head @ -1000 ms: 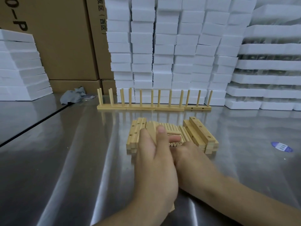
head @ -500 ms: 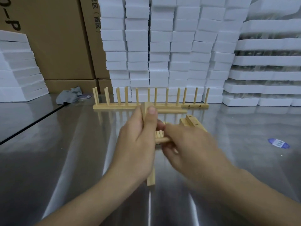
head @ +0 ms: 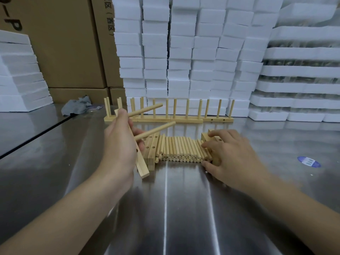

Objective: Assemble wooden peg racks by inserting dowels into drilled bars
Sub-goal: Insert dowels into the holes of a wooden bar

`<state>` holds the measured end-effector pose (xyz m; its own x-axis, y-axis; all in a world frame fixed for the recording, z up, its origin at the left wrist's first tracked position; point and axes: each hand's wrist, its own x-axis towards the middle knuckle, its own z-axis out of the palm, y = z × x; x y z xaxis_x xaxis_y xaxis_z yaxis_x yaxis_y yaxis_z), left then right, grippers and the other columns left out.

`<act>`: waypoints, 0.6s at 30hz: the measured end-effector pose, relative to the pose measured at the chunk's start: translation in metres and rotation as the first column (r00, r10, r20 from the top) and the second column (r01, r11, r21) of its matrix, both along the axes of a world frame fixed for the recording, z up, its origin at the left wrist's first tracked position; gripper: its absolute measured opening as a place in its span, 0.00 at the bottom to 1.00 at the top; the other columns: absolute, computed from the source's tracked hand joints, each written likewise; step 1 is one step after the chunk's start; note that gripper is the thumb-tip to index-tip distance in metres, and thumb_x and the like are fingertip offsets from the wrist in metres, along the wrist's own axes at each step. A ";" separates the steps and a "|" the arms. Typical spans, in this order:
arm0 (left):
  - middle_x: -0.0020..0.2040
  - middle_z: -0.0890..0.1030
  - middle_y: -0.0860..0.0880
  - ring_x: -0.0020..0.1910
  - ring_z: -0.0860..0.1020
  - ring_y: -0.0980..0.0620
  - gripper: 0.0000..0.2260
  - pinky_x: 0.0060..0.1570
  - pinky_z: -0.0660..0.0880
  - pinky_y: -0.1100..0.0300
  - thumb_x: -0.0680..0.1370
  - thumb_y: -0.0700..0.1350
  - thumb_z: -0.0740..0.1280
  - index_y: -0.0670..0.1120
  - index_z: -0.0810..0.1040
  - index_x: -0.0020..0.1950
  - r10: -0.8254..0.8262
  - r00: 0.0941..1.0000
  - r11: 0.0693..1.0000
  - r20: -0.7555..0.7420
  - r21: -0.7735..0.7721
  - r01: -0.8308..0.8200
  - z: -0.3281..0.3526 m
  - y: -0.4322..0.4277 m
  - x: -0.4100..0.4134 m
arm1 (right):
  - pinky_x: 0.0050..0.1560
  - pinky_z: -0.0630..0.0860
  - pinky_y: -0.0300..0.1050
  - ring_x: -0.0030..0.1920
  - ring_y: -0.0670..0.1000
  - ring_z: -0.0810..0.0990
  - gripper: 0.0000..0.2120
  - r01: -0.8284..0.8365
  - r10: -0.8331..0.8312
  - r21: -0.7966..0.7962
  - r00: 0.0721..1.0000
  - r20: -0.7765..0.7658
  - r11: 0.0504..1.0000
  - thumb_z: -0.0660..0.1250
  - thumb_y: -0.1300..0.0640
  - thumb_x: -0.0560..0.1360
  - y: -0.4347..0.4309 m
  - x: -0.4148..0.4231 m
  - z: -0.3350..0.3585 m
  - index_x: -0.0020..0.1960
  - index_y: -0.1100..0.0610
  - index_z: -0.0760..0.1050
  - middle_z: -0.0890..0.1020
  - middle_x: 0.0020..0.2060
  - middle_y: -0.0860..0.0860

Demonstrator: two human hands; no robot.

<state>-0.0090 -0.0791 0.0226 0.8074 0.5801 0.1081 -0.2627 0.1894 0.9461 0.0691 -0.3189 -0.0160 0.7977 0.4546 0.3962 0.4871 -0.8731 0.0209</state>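
Polished steel table (head: 165,208) fills the near view, with both bare forearms reaching across it. The left hand (head: 119,148) is raised just left of the parts and grips a drilled bar (head: 143,170), held tilted with its lower end close to the tabletop. Two dowels (head: 156,130) are seated in the bar and point up and to the right, and one open hole shows below them. That hand and bar hide part of the stacked bars (head: 151,153) behind.

The right hand (head: 231,153) lies low over the right end of the loose dowels (head: 180,149), fingers bent on them and thumb at their cut ends. It may be pinching one, but the blur leaves that unclear. It covers most of a second stack of bars (head: 205,137). The loose dowels lie side by side between the two stacks. A blue sticker (head: 309,161) sits well to the right.

Farther back, finished racks (head: 184,119) stand end to end with pegs upright, and a grey rag (head: 77,107) lies to their left. Behind rise white foam blocks (head: 184,52) and cardboard boxes (head: 64,43).

Half a second earlier both hands met above the pile, the right one at the bar. Now the right is down at the pile and the hands are apart.
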 end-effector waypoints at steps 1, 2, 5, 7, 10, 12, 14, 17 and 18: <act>0.28 0.74 0.55 0.24 0.71 0.56 0.18 0.26 0.72 0.62 0.88 0.59 0.58 0.48 0.72 0.45 -0.001 1.000 1.000 -0.006 -0.017 0.001 0.000 0.001 0.000 | 0.72 0.64 0.51 0.74 0.50 0.62 0.27 0.002 -0.002 -0.007 1.000 0.010 1.000 0.67 0.35 0.76 0.000 0.001 -0.001 0.73 0.42 0.75 0.69 0.73 0.42; 0.28 0.75 0.54 0.24 0.71 0.56 0.18 0.26 0.71 0.62 0.88 0.59 0.58 0.48 0.72 0.45 -0.004 1.000 1.000 -0.007 -0.027 0.003 0.001 0.002 0.000 | 0.72 0.64 0.51 0.74 0.50 0.62 0.27 0.003 -0.002 -0.012 1.000 0.022 1.000 0.67 0.35 0.76 0.001 0.002 -0.002 0.72 0.42 0.76 0.69 0.73 0.42; 0.28 0.75 0.54 0.24 0.71 0.55 0.18 0.27 0.71 0.61 0.88 0.59 0.58 0.48 0.72 0.45 -0.023 1.000 0.999 -0.006 -0.040 0.023 0.002 0.003 0.000 | 0.71 0.64 0.50 0.74 0.49 0.64 0.22 -0.004 0.004 0.001 0.999 0.053 1.000 0.69 0.37 0.77 0.001 0.003 -0.003 0.69 0.42 0.79 0.70 0.72 0.41; 0.29 0.74 0.53 0.25 0.70 0.54 0.18 0.29 0.70 0.60 0.88 0.60 0.59 0.49 0.72 0.45 -0.048 0.999 0.996 -0.013 -0.079 0.047 0.002 0.003 0.000 | 0.69 0.66 0.49 0.72 0.48 0.66 0.18 -0.011 0.010 0.018 0.997 0.075 1.000 0.70 0.40 0.77 0.003 -0.001 0.000 0.65 0.43 0.82 0.73 0.70 0.41; 0.30 0.75 0.53 0.26 0.71 0.54 0.18 0.28 0.71 0.60 0.87 0.61 0.60 0.50 0.73 0.45 -0.087 0.995 0.985 -0.041 -0.151 0.080 0.001 0.003 0.001 | 0.61 0.74 0.51 0.62 0.50 0.78 0.10 -0.129 0.070 0.239 0.968 0.242 0.962 0.72 0.48 0.79 0.005 -0.010 0.011 0.56 0.50 0.86 0.82 0.59 0.45; 0.31 0.75 0.53 0.25 0.71 0.55 0.18 0.26 0.70 0.61 0.86 0.61 0.61 0.51 0.73 0.43 -0.129 0.990 0.965 -0.054 -0.237 0.113 0.000 0.004 0.001 | 0.54 0.76 0.43 0.54 0.45 0.81 0.06 -0.257 0.101 0.542 0.948 0.302 0.800 0.71 0.50 0.80 0.007 -0.019 0.022 0.53 0.48 0.86 0.84 0.50 0.42; 0.31 0.74 0.52 0.25 0.71 0.55 0.19 0.25 0.69 0.62 0.86 0.61 0.61 0.51 0.72 0.41 -0.211 0.977 0.912 -0.035 -0.367 0.184 0.001 0.005 0.001 | 0.47 0.79 0.37 0.48 0.44 0.84 0.06 -0.261 0.304 0.860 0.943 0.132 0.438 0.70 0.54 0.82 0.013 -0.028 0.033 0.53 0.47 0.85 0.87 0.46 0.45; 0.32 0.76 0.50 0.27 0.75 0.54 0.21 0.31 0.71 0.61 0.86 0.61 0.60 0.50 0.74 0.38 -0.310 0.950 0.823 0.037 -0.490 0.288 0.004 0.003 0.000 | 0.38 0.81 0.38 0.45 0.49 0.86 0.10 -0.118 0.575 0.983 0.818 0.016 0.140 0.68 0.62 0.82 0.024 -0.043 0.038 0.54 0.52 0.86 0.88 0.44 0.54; 0.32 0.77 0.49 0.28 0.78 0.53 0.22 0.32 0.74 0.61 0.86 0.60 0.60 0.49 0.74 0.38 -0.322 0.945 0.805 0.067 -0.506 0.310 0.005 0.002 0.000 | 0.38 0.81 0.38 0.45 0.50 0.86 0.10 -0.123 0.599 0.983 0.801 0.016 0.139 0.68 0.63 0.82 0.027 -0.045 0.037 0.55 0.52 0.86 0.88 0.45 0.55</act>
